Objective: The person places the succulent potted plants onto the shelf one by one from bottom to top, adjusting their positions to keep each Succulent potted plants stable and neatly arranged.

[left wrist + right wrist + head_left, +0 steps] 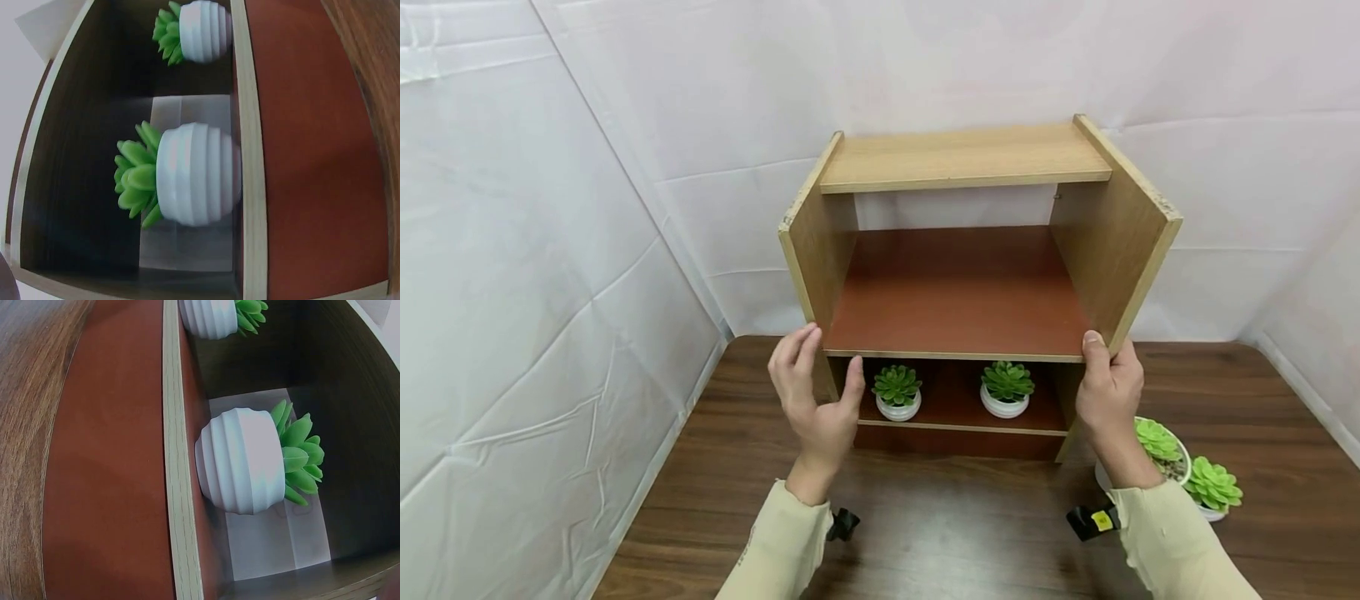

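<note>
A wooden shelf (958,292) with brown-red boards stands upright on the table. My right hand (1108,392) grips the front edge of its right side panel, thumb on the inner face and fingers outside. At the left side panel, my left hand (816,408) has its fingers and thumb spread apart, fingertips near the panel's front edge. Two small green succulents in white ribbed pots sit in the lower compartment: the left pot (197,175) and the right pot (240,462).
On the wooden table (700,500), right of the shelf, a larger white pot with a succulent (1157,439) and a smaller potted succulent (1213,483) stand beside my right forearm. White cloth walls (587,250) enclose the table's back and sides.
</note>
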`<state>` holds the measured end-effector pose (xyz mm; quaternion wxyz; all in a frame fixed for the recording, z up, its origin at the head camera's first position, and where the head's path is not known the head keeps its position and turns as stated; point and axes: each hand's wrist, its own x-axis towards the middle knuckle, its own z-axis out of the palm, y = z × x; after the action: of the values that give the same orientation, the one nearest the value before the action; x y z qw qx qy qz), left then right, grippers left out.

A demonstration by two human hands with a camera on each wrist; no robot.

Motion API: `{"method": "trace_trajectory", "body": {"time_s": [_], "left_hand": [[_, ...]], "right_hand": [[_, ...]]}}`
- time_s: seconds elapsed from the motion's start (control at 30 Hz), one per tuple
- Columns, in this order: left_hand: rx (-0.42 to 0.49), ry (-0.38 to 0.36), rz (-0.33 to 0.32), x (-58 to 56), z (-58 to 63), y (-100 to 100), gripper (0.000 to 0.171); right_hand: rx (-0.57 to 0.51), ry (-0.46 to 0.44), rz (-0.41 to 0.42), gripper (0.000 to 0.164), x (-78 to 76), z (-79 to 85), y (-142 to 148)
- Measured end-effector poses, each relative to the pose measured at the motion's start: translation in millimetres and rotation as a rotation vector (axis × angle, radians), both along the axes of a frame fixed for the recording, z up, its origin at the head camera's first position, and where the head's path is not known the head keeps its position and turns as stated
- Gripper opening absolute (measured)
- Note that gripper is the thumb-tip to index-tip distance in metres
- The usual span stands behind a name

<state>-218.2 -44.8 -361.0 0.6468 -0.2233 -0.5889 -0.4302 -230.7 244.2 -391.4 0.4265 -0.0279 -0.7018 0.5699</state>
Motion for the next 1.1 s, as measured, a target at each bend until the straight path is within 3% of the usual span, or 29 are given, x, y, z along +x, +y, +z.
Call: {"method": "trace_trajectory", "body": {"time_s": [0.07,0.27,0.4,0.57,0.67,0.9,1.1], "left_hand": [[0.028,-0.052,-0.054,-1.5,1.7,-2.6,0.045],[0.134,-0.255,-0.309,-9.2,1.7,-11.3,0.070],[0.143,-0.398,-0.353,-9.8,5.4,-16.1,0.075],[0.087,-0.550,-0.410,-12.2,15.0,-17.7,0.071],[0.058,-0.620,-0.410,-14.3,19.0,-17.9,0.065],[0.023,-0.717,-0.341,-41.1,-1.6,-30.9,0.048],[0.017,-0.797,-0.281,-42.8,-4.3,-34.6,0.042]], "right_hand": [[-0.005,0.001,-0.006,0.020,-0.4,0.2,0.8],[0.010,0.010,0.025,0.026,-1.2,1.8,1.1],[0.017,0.016,0.055,0.029,-3.3,4.1,0.5],[-0.008,0.019,0.036,0.025,-5.5,3.0,2.3],[-0.022,0.013,0.030,0.019,-5.2,1.7,3.9],[-0.011,-0.004,0.046,0.020,-6.3,-2.5,4.2],[-0.015,0.003,0.048,0.022,-6.1,-6.2,5.0]]}}
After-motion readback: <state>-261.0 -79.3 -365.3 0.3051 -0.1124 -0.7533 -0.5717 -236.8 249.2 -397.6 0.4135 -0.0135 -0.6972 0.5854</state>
